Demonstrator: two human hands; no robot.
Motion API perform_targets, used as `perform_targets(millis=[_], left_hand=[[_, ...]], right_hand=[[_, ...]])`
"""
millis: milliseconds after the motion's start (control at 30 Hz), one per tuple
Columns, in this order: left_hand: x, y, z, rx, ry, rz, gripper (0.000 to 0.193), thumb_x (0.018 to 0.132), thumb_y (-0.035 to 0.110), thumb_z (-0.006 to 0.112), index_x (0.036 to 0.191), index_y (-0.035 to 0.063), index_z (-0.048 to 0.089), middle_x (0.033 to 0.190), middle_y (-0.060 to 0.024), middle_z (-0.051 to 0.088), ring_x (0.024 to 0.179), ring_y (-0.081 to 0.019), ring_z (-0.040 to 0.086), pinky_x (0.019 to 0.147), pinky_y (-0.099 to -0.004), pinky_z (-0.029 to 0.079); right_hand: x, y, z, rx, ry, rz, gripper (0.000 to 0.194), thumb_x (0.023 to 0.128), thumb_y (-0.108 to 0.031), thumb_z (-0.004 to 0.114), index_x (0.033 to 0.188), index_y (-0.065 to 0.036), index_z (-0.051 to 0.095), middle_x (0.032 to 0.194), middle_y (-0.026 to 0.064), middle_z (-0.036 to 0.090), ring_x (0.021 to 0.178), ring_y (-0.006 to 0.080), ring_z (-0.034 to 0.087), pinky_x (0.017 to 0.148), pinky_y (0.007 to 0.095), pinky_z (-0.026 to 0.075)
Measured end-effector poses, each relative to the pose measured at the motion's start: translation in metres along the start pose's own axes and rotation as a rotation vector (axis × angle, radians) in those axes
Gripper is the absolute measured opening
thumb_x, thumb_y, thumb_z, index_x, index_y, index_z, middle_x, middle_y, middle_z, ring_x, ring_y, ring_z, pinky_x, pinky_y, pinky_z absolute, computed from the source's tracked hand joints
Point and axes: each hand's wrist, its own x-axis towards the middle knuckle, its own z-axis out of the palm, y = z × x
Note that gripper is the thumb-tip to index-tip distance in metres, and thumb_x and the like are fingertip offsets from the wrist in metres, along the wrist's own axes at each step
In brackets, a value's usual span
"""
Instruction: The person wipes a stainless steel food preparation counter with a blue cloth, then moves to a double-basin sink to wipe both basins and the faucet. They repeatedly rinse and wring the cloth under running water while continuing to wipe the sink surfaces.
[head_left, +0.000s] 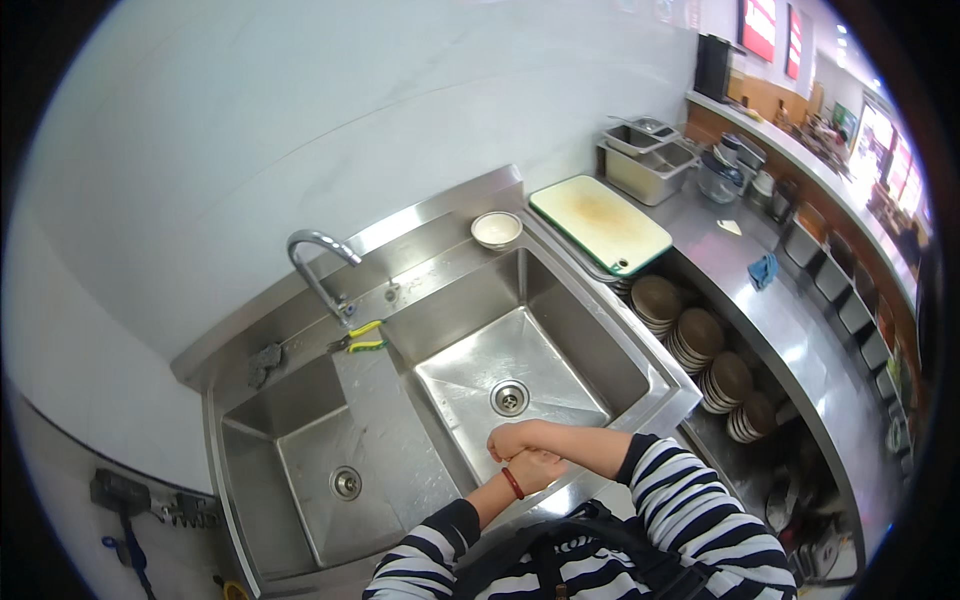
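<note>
Over the front rim of the right sink basin (480, 352), my two hands meet and cross at the wrists. My right hand (511, 439) is curled downward, with no object showing in it. My left hand (536, 471), with a red bracelet (513, 484) at its wrist, lies against the underside of my right wrist. Its fingers are partly hidden there, so their closure is unclear. A round drain strainer (510, 398) sits in the basin floor beyond my hands. Yellow-green handled pliers or shears (365, 336) rest at the back of the divider between the basins.
A curved faucet (315, 262) rises behind the left basin (259, 480). A scouring pad (264, 365) and a bowl (496, 229) sit on the back ledge. Rightward are a cutting board (600, 221), metal containers (649, 169), a blue cloth (763, 271) and stacked bowls (697, 336) under the counter.
</note>
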Motion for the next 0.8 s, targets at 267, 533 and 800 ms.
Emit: perform_targets(millis=[267, 533, 800], left_hand=[[-0.010, -0.005, -0.020, -0.176, -0.003, 0.035, 0.005, 0.056, 0.005, 0.050, 0.061, 0.0079, 0.049, 0.064, -0.0038, 0.048, 0.062, -0.0194, 0.048, 0.058, -0.0289, 0.041], [-0.003, -0.007, -0.064, -0.310, 0.596, -0.672, 0.016, 0.071, -0.003, 0.042, 0.078, 0.0038, 0.053, 0.088, -0.0128, 0.050, 0.081, -0.0260, 0.049, 0.073, -0.0332, 0.039], [-0.032, -0.038, -0.049, -0.850, 0.764, -1.418, 0.023, 0.081, 0.011, 0.046, 0.101, -0.0004, 0.040, 0.097, -0.0120, 0.050, 0.087, -0.0205, 0.052, 0.068, -0.0289, 0.046]], right_hand=[[-0.002, 0.031, 0.021, 0.331, 0.277, 0.066, 0.033, 0.072, -0.034, 0.048, 0.075, -0.003, 0.060, 0.070, 0.0118, 0.060, 0.065, 0.0262, 0.056, 0.060, 0.0334, 0.044], [-0.046, 0.040, 0.008, 0.983, 0.279, 0.054, 0.038, 0.076, -0.041, 0.050, 0.080, -0.003, 0.053, 0.067, 0.0081, 0.056, 0.051, 0.0108, 0.050, 0.040, 0.0208, 0.038], [-0.045, 0.036, 0.000, 1.118, 0.840, -0.399, 0.029, 0.069, 0.000, 0.056, 0.095, -0.006, 0.042, 0.083, 0.0047, 0.050, 0.072, 0.0099, 0.051, 0.060, 0.0222, 0.043]])
